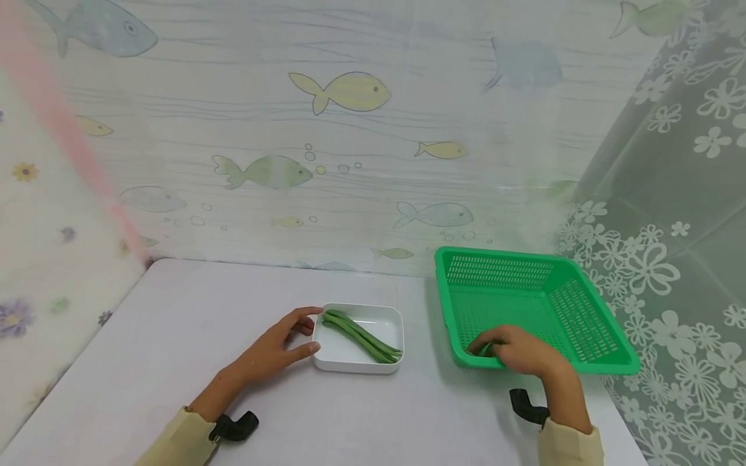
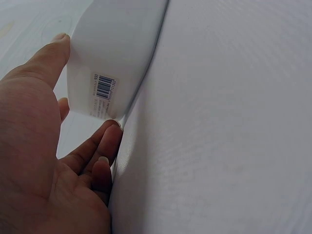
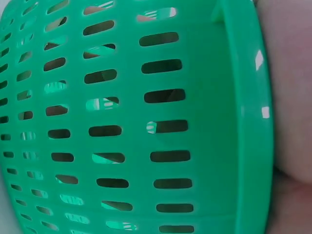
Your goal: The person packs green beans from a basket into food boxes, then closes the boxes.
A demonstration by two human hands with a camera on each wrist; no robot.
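Here your left hand (image 1: 274, 353) grips the white dish's (image 1: 350, 359) 9 o'clock end, thumb and fingers curled round its wall; green beans (image 1: 361, 336) lie inside. At 3 o'clock from it, your right hand (image 1: 515, 349) reaches over the green basket's (image 1: 594, 310) near rim, fingers clenched on a green bean (image 1: 486, 348).
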